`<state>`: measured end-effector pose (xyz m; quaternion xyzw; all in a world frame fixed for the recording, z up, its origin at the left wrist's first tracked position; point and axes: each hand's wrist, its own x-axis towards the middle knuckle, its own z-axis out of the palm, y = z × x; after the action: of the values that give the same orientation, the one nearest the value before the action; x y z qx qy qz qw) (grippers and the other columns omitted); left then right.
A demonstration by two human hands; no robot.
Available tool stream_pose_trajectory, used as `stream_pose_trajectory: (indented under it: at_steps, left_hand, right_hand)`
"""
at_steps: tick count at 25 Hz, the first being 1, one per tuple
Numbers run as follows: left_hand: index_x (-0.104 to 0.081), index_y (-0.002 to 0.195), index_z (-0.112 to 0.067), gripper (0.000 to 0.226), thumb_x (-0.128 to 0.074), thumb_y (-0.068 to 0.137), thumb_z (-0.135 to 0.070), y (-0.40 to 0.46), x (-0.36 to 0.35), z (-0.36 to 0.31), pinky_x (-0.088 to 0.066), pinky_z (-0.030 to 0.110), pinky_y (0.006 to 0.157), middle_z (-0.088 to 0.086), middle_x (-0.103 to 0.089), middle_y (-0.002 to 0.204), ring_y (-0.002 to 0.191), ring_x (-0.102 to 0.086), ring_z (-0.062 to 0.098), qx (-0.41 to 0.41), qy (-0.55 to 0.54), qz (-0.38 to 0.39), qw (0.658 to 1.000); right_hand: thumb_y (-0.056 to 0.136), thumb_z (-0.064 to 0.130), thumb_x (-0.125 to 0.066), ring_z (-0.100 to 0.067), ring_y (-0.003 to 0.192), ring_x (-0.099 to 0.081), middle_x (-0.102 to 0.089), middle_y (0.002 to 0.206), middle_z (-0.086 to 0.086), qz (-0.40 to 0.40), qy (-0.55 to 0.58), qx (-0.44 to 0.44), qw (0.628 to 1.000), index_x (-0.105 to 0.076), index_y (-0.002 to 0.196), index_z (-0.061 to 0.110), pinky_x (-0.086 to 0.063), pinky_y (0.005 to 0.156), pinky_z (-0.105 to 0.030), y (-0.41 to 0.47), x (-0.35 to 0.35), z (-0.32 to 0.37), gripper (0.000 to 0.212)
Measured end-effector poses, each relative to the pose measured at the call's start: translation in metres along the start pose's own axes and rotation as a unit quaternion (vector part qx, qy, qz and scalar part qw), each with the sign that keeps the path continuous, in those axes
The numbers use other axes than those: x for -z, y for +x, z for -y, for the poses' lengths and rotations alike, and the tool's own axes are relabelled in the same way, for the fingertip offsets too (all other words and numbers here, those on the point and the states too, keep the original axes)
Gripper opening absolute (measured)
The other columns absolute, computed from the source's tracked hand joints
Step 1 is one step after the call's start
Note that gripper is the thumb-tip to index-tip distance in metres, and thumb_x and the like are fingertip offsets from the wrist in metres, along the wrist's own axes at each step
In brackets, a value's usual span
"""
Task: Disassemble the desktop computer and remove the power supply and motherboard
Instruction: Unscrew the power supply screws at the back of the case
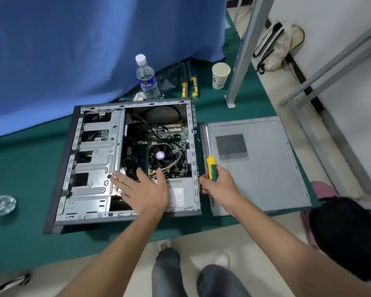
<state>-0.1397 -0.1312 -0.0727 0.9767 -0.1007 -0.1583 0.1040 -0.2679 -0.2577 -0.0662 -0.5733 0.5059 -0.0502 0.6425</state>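
An open desktop computer case lies on its side on the green mat. Inside it the motherboard shows, with a black CPU fan and yellow and black cables. The grey power supply sits in the near right corner of the case. My left hand lies flat with spread fingers over the power supply and the drive cage edge. My right hand grips a screwdriver with a yellow and green handle, just outside the case's right wall.
The removed grey side panel lies right of the case. Behind the case stand a water bottle and a paper cup, with two more screwdrivers. A metal frame leg rises at the back right. A black bag sits near right.
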Motion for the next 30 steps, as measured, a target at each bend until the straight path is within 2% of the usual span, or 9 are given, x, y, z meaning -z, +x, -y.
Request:
stream_pose_trajectory:
  at_steps: [3,7,10,12,15,17,19,21,30]
  left_hand:
    - [-0.039,0.142,-0.009,0.072,-0.031,0.094,-0.062,0.000,-0.006,-0.007,-0.023,0.056,0.112,0.027,0.013,0.159,0.147,0.017,0.039,0.020,0.004,-0.034,0.999]
    - [-0.047,0.131,-0.007,0.069,-0.033,0.090,-0.060,0.004,-0.011,-0.005,-0.035,0.056,0.105,0.028,0.007,0.159,0.147,0.012,0.041,0.017,0.017,-0.051,0.998]
    - [-0.050,0.125,-0.009,0.066,-0.031,0.088,-0.061,0.005,-0.015,-0.004,-0.043,0.055,0.098,0.025,0.008,0.160,0.148,0.012,0.040,0.027,0.025,-0.047,0.998]
    - [-0.051,0.124,-0.010,0.066,-0.031,0.088,-0.061,0.005,-0.015,-0.004,-0.045,0.055,0.096,0.024,0.009,0.160,0.148,0.012,0.039,0.032,0.030,-0.046,0.998]
    - [-0.051,0.125,-0.011,0.067,-0.028,0.087,-0.062,0.005,-0.017,-0.006,-0.047,0.055,0.095,0.023,0.009,0.161,0.148,0.012,0.039,0.034,0.039,-0.046,0.998]
    - [-0.052,0.124,-0.012,0.068,-0.027,0.086,-0.062,0.005,-0.017,-0.006,-0.046,0.054,0.096,0.023,0.009,0.161,0.148,0.012,0.039,0.035,0.039,-0.045,0.998]
    - [-0.053,0.122,-0.012,0.066,-0.026,0.086,-0.062,0.006,-0.017,-0.006,-0.046,0.053,0.095,0.023,0.009,0.161,0.148,0.012,0.038,0.039,0.040,-0.047,0.997]
    - [-0.053,0.120,-0.012,0.067,-0.025,0.085,-0.061,0.006,-0.018,-0.006,-0.048,0.054,0.094,0.023,0.009,0.161,0.148,0.012,0.038,0.037,0.040,-0.047,0.997]
    - [-0.053,0.114,-0.010,0.062,-0.027,0.087,-0.060,0.006,-0.019,-0.007,-0.048,0.053,0.090,0.025,0.008,0.160,0.148,0.009,0.042,0.037,0.055,-0.049,0.997]
  right_hand:
    - [0.089,0.012,-0.063,-0.016,0.076,-0.061,-0.058,0.082,-0.003,0.012,-0.027,0.022,0.999,-0.056,0.091,0.014,-0.061,0.074,-0.036,0.003,0.002,-0.002,0.008]
    - [0.088,0.015,-0.062,-0.012,0.063,-0.054,-0.052,0.076,0.001,0.028,0.016,0.036,0.999,-0.055,0.087,0.020,-0.052,0.053,-0.022,0.002,0.014,-0.012,0.009]
    - [0.087,0.029,-0.063,-0.015,0.055,-0.046,-0.052,0.072,0.005,0.040,0.015,0.043,0.998,-0.055,0.092,0.033,-0.039,0.042,-0.025,-0.005,0.039,-0.030,0.010]
    - [0.090,0.028,-0.063,-0.018,0.054,-0.045,-0.055,0.080,0.006,0.052,0.041,0.041,0.997,-0.051,0.095,0.038,-0.032,0.040,-0.025,-0.009,0.058,-0.036,0.017]
    - [0.086,0.025,-0.072,-0.021,0.056,-0.051,-0.060,0.090,-0.001,0.061,0.107,0.037,0.992,-0.064,0.095,0.029,-0.036,0.041,-0.026,-0.007,0.083,-0.037,0.013]
    - [0.077,0.032,-0.079,-0.017,0.059,-0.056,-0.065,0.087,-0.003,0.064,0.141,0.014,0.988,-0.074,0.096,0.026,-0.038,0.041,-0.024,-0.006,0.097,-0.037,0.020]
    - [0.072,0.038,-0.077,-0.014,0.057,-0.055,-0.069,0.085,-0.007,0.079,0.146,-0.009,0.986,-0.075,0.100,0.025,-0.031,0.040,-0.021,-0.004,0.109,-0.039,0.031]
    - [0.070,0.036,-0.078,-0.014,0.055,-0.051,-0.071,0.087,-0.014,0.094,0.145,-0.011,0.985,-0.074,0.097,0.023,-0.024,0.041,-0.020,-0.001,0.119,-0.042,0.031]
    - [0.064,0.037,-0.082,-0.011,0.049,-0.049,-0.070,0.079,-0.019,0.127,0.096,-0.035,0.987,-0.077,0.091,0.014,-0.029,0.034,-0.014,0.013,0.143,-0.048,0.036]
